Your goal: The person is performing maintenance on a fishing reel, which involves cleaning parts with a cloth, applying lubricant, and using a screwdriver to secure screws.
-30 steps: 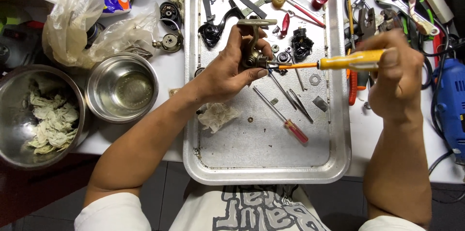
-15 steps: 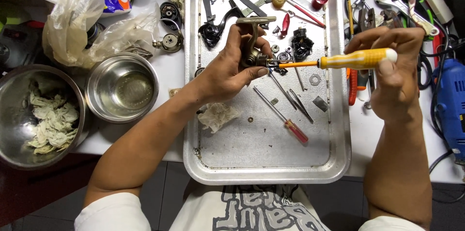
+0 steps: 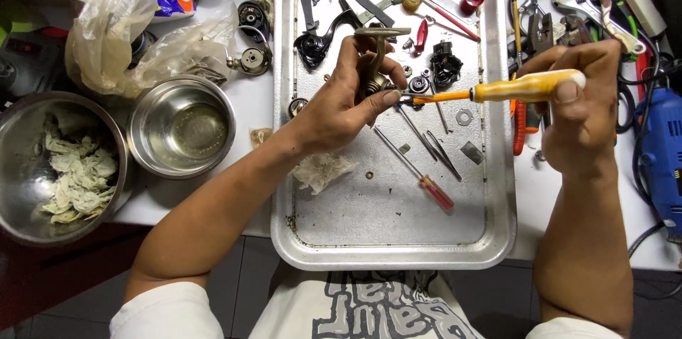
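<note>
My left hand point(image 3: 348, 101) grips a small metal mechanical part point(image 3: 376, 62) with a flat bar on top, held above a metal tray point(image 3: 387, 254). My right hand point(image 3: 579, 108) holds a yellow-handled screwdriver point(image 3: 522, 87) level, its orange shaft and tip reaching left into the part at my left thumb. On the tray below lie a red-handled screwdriver point(image 3: 419, 168), tweezers point(image 3: 444, 154), a crumpled rag point(image 3: 323, 168), and several small black and metal parts point(image 3: 444, 65).
Left of the tray stand a small steel bowl point(image 3: 181, 126) and a larger bowl of rags point(image 3: 53, 161), with plastic bags point(image 3: 106, 33) behind. Right of the tray lie wrenches point(image 3: 586, 1), pliers, cables and a blue power drill point(image 3: 661, 154).
My right hand has shifted slightly on the screwdriver handle, as if turning it. My left hand and the part have stayed in place.
</note>
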